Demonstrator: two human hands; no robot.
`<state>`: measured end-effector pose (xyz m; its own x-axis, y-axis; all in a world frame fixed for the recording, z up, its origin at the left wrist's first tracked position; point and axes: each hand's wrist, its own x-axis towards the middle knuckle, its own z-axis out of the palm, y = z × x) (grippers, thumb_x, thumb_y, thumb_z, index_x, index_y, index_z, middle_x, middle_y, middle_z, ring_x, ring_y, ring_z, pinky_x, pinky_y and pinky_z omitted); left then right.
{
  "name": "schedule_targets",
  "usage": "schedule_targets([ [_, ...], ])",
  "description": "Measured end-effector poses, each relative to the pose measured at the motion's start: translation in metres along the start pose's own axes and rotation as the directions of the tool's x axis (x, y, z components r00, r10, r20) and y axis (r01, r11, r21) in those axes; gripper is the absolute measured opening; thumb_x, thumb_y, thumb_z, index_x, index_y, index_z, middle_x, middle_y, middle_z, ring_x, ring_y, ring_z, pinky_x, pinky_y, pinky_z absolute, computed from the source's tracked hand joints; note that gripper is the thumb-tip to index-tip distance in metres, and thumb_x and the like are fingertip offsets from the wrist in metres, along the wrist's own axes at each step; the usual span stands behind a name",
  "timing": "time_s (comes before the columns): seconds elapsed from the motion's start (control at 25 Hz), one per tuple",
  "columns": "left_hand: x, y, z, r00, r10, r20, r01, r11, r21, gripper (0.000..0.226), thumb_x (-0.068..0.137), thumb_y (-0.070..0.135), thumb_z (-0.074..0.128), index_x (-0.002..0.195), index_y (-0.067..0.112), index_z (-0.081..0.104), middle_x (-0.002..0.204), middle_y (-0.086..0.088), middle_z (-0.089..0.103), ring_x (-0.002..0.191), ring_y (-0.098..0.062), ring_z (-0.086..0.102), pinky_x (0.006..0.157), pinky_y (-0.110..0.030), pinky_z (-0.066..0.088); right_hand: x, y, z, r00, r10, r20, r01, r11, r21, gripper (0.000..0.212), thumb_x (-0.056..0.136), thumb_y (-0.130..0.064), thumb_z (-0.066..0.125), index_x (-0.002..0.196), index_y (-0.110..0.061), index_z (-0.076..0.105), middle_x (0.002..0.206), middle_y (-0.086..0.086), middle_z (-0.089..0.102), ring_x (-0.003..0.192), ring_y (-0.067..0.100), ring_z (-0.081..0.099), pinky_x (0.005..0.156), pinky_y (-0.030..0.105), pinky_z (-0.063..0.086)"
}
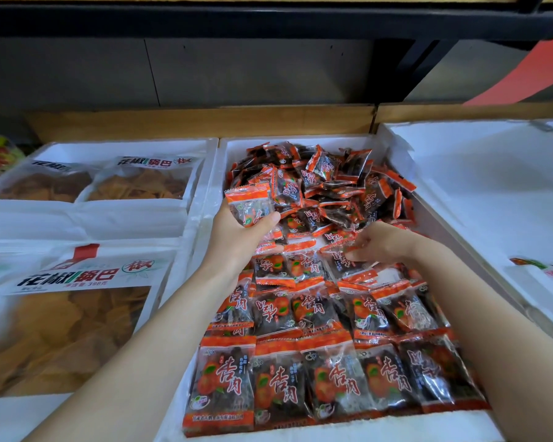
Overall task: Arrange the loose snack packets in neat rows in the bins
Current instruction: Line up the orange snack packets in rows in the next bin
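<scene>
While the left hand [237, 234] is gripping a seemingly light, slippery orange-and-clear plastic snack packet [249, 204], the right hand [380, 244], at its four o'clock, is pinching another's crimped edge.

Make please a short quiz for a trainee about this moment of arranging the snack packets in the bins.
1. True or false: the left hand holds a packet lifted above the middle bin.
2. Where in this bin is the loose heap of packets? A) at the near end, B) at the far end, C) outside the bin.
3. Fill in: the large bags of chips lie in the bin on the ____ side of the middle bin.

Key: 1 true; 2 B; 3 left.
</scene>
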<state>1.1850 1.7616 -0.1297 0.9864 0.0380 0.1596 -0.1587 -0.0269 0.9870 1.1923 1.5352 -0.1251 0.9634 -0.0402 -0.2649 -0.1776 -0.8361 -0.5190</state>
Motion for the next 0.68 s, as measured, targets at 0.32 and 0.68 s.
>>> schedule_targets([
  [0.32, 0.001, -0.005, 0.002, 1.000, 0.021, 0.007, -0.021, 0.997, 0.081, 0.040, 0.083, 0.024, 0.075, 0.120, 0.022, 0.059, 0.110, 0.005, 0.069, 0.106, -0.016, 0.064, 0.099, -0.042, 0.049, -0.003, -0.011, 0.012, 0.996, 0.079, 0.038, -0.077, 0.996, -0.050, 0.034, 0.097, -0.023, 0.050, 0.114, 0.006, 0.055, 0.081, 0.012, 0.062, 0.070, 0.021, 0.065, 0.069, 0.034, 0.059],
  [0.68, -0.009, -0.001, 0.023, 0.986, -0.029, 0.166, 0.014, 0.995, 0.094, 0.022, 0.094, 0.052, 0.052, 0.109, 0.036, 0.048, 0.109, 0.022, 0.054, 0.104, -0.003, 0.054, 0.099, -0.031, 0.035, -0.041, -0.021, 0.000, 0.915, -0.306, -0.261, 0.381, 0.868, 0.317, 0.029, 0.094, -0.028, 0.054, 0.118, -0.012, 0.054, 0.103, 0.007, 0.064, 0.086, 0.019, 0.068, 0.069, 0.031, 0.059],
])
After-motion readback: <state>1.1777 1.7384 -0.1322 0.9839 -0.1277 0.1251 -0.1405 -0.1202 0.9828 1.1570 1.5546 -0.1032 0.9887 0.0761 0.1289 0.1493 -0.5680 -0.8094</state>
